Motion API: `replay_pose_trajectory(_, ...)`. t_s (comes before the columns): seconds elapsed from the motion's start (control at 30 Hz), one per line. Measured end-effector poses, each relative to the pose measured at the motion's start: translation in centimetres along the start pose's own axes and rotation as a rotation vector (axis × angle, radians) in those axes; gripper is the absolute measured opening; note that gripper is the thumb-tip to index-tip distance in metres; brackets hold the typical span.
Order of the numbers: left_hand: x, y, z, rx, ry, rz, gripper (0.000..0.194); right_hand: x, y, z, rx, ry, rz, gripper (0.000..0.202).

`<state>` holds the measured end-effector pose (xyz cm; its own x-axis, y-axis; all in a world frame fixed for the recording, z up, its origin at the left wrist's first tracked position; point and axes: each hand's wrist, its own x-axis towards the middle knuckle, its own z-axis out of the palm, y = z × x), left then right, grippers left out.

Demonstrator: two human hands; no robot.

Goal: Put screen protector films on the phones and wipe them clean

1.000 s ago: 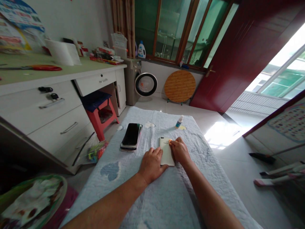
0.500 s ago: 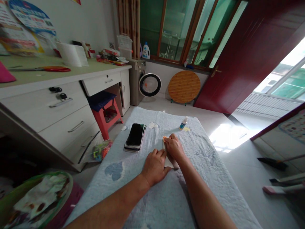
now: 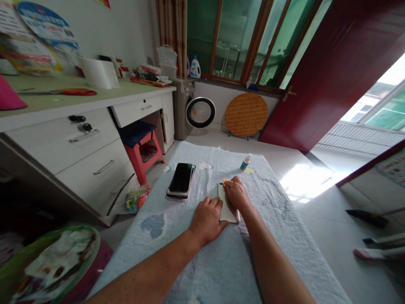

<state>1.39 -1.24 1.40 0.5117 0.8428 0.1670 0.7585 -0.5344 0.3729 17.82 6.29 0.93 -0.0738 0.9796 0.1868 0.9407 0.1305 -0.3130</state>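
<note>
A pale phone point(image 3: 228, 214) lies on the quilted blue cover, a dark patch at its upper left corner. My left hand point(image 3: 206, 220) grips its left side, fingers along that edge and thumb at the bottom edge. Pinched in my right hand point(image 3: 236, 195) is a small orange cloth point(image 3: 225, 182), pressed against the upper part of the phone; most of the cloth is hidden by the fingers. To the left rests a stack of phones point(image 3: 182, 177), the top one with a black screen. A small spray bottle point(image 3: 245, 163) stands beyond my right hand.
The blue cover point(image 3: 155, 270) drapes the table under my hands. Left of it are a lined waste bin point(image 3: 98, 249), a red stool point(image 3: 136, 162) and a white desk point(image 3: 72, 139). Behind stand a washing machine point(image 3: 182, 114) with its door ajar and a round wooden tabletop point(image 3: 247, 114).
My right hand has slid slightly to the right with the orange cloth, uncovering more of the phone's surface. My left hand stays at the phone's edge. The view has shifted a little.
</note>
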Motion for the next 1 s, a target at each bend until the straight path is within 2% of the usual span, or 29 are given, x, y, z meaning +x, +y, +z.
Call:
replay_pose_trajectory(0.13, 0.0, 0.1, -0.2, -0.009, 0.005, -0.002, 0.054, 0.0, -1.4, 0.5, -0.018, -0.006, -0.087, 0.028)
replay_pose_trajectory(0.27, 0.0, 0.1, -0.4, -0.012, 0.014, -0.003, 0.055, -0.1, -2.0, 0.7, 0.005, -0.025, -0.102, 0.028)
replay_pose_trajectory(0.67, 0.1, -0.1, 0.3, 0.021, 0.024, 0.013, 0.059, -0.3, 0.6, -0.3, -0.026, -0.015, 0.080, 0.031)
replay_pose_trajectory(1.0, 0.0, 0.1, -0.2, 0.000, 0.002, 0.004, 0.057, 0.5, -1.4, 0.1, -0.062, -0.050, -0.035, 0.032)
